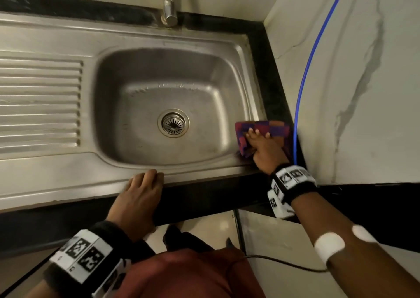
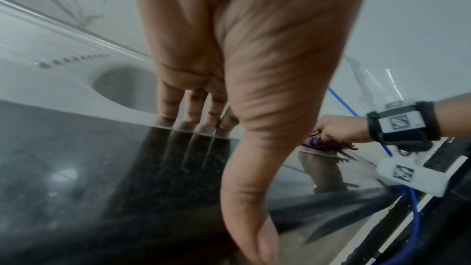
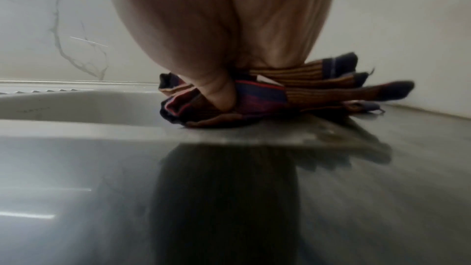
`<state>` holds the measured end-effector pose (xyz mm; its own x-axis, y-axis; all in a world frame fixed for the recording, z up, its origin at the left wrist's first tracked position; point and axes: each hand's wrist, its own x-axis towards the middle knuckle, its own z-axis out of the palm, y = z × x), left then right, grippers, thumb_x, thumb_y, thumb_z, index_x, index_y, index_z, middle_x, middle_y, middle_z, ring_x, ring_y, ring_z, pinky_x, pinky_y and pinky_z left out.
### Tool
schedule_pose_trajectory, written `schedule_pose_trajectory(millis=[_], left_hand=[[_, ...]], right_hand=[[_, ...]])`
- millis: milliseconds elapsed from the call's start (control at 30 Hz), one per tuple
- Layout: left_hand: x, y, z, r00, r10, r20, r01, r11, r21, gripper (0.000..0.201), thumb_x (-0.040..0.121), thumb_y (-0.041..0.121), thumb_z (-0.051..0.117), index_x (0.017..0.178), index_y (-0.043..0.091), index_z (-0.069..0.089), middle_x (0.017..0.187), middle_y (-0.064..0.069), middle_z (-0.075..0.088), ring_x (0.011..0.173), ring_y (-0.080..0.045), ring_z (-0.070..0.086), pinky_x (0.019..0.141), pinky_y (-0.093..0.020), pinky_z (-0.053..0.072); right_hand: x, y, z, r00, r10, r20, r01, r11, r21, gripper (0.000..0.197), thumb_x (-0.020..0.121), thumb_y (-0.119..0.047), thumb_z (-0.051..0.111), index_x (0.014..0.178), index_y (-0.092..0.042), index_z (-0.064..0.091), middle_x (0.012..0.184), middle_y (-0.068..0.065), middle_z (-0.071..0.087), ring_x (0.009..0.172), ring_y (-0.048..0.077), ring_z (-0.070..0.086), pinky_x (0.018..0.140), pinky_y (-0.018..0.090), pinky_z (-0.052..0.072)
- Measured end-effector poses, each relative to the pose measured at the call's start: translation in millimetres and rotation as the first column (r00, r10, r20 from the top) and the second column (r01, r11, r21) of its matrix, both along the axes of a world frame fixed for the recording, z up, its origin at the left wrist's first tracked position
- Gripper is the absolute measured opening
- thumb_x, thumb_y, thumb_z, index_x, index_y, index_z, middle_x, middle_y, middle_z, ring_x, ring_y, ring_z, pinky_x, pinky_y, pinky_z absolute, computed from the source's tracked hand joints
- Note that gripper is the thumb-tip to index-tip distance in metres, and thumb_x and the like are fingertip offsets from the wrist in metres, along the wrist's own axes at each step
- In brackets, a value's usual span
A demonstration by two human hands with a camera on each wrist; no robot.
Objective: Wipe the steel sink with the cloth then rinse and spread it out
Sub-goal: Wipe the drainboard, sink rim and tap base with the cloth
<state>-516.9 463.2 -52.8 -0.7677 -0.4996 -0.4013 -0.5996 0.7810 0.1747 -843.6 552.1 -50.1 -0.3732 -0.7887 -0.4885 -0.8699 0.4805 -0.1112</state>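
Cloth (image 1: pixel 263 136), checked in purple, red and orange, lies folded in several layers on the flat steel rim at about four o'clock of the sink (image 1: pixel 56 36), at the basin's near right corner and just beside the black tabletop (image 1: pixel 270 75) edge. The right hand (image 1: pixel 264 146) lies on top of it, fingers stretched forward over the fabric; in the right wrist view the thumb (image 3: pixel 216 92) tucks in under a fold at the near edge, so this grip pinches the cloth against the palm while pressing it down onto the steel. Loose folded ends fan out to the right of the hand in that view.

The basin (image 1: pixel 136 88) holds nothing loose; only the round drain strainer (image 1: pixel 173 123) sits in its floor, a little toward five o'clock of the middle. A ribbed draining board (image 1: pixel 41 102) takes up the nine o'clock side of the sink, and a chrome tap (image 1: pixel 170 4) stands at twelve o'clock behind the basin.

The left hand (image 1: pixel 142 197) rests at six o'clock, fingers (image 2: pixel 168 106) straight and close together with their tips on the sink's front rim, the palm over the dark tabletop edge; this grip is relaxed and holds nothing. A blue tube (image 1: pixel 304 75) runs down the marble wall (image 1: pixel 363 47) at three o'clock, passing just right of the cloth.
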Motion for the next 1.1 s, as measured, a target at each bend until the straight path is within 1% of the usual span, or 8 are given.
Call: schedule_pose_trajectory(millis=[133,233,400,467,633,800,933,1100], left_hand=[[-4.1,3.1,8.2,1.000,0.013,0.021,-0.012,1.000,-0.016,0.098,0.021,0.031,0.083,0.111,-0.004,0.062,0.099,-0.015,0.059,0.075,-0.032,0.063,0.066,-0.038,0.058],[-1.8,3.9,10.8,1.000,0.028,0.012,-0.028,1.000,0.002,0.095,0.023,0.024,0.082,0.112,-0.002,0.061,0.099,-0.012,0.058,0.076,-0.031,0.063,0.067,-0.037,0.058],[-1.1,3.0,9.0,0.999,0.031,-0.009,-0.031,1.000,0.003,0.090,0.025,0.021,0.078,0.111,-0.003,0.063,0.098,-0.013,0.059,0.075,-0.031,0.063,0.067,-0.038,0.058],[-1.3,2.7,9.2,1.000,0.030,0.000,-0.030,1.000,0.008,0.091,0.024,0.022,0.078,0.109,-0.003,0.063,0.097,-0.013,0.059,0.074,-0.031,0.062,0.066,-0.038,0.059],[-5.7,2.2,11.5,0.999,0.025,0.027,-0.025,1.000,0.001,0.088,0.025,0.021,0.078,0.108,-0.004,0.065,0.096,-0.015,0.060,0.072,-0.032,0.063,0.067,-0.039,0.059],[-6.5,3.2,12.6,0.998,0.009,0.056,-0.009,1.000,0.003,0.087,0.026,0.020,0.080,0.109,-0.003,0.064,0.097,-0.015,0.061,0.075,-0.032,0.064,0.069,-0.039,0.059],[-6.9,3.4,13.4,0.998,0.011,0.064,-0.010,1.000,-0.011,0.092,0.020,0.024,0.083,0.106,-0.004,0.066,0.095,-0.015,0.062,0.072,-0.031,0.065,0.065,-0.038,0.060],[-7.5,1.5,17.3,0.992,-0.011,0.124,0.010,1.000,0.013,0.097,0.013,0.032,0.083,0.104,-0.002,0.068,0.092,-0.013,0.064,0.068,-0.027,0.065,0.061,-0.035,0.060]], right_hand=[[-16.9,-45.1,-5.7,0.987,0.107,-0.116,-0.097,0.991,0.093,0.061,0.092,-0.005,0.039,0.151,-0.011,0.022,0.161,0.007,0.012,0.148,0.026,0.013,0.120,0.048,0.006],[-7.9,-26.5,-4.8,0.991,0.073,-0.108,-0.060,0.992,0.115,0.064,0.090,-0.006,0.041,0.151,-0.014,0.023,0.161,0.003,0.011,0.148,0.024,0.012,0.118,0.051,0.007],[28.2,58.2,7.7,0.990,-0.126,0.057,0.127,0.992,-0.012,0.065,0.086,0.004,0.040,0.148,-0.015,0.030,0.158,0.000,0.021,0.148,0.018,0.017,0.121,0.041,0.009],[32.4,71.9,7.7,0.975,-0.192,0.113,0.200,0.978,-0.066,0.064,0.087,0.007,0.038,0.146,-0.014,0.032,0.157,-0.002,0.025,0.148,0.017,0.016,0.122,0.037,0.007],[21.4,41.6,3.4,0.986,-0.163,-0.018,0.163,0.987,0.000,0.065,0.087,0.002,0.037,0.149,-0.017,0.027,0.159,-0.002,0.019,0.149,0.020,0.011,0.120,0.040,0.003],[-3.5,-0.8,17.7,0.994,-0.091,-0.064,0.095,0.994,0.058,0.066,0.090,-0.001,0.037,0.151,-0.019,0.021,0.161,-0.001,0.011,0.149,0.023,0.008,0.119,0.044,0.002],[-12.5,-32.3,26.4,0.990,-0.130,-0.052,0.134,0.987,0.083,0.060,0.097,-0.007,0.035,0.152,-0.020,0.015,0.161,0.008,0.008,0.147,0.036,0.009,0.118,0.049,0.005],[0.1,2.0,18.2,0.987,-0.159,-0.023,0.159,0.987,0.034,0.064,0.092,-0.002,0.037,0.151,-0.020,0.021,0.160,0.004,0.014,0.148,0.028,0.011,0.119,0.044,0.004]])
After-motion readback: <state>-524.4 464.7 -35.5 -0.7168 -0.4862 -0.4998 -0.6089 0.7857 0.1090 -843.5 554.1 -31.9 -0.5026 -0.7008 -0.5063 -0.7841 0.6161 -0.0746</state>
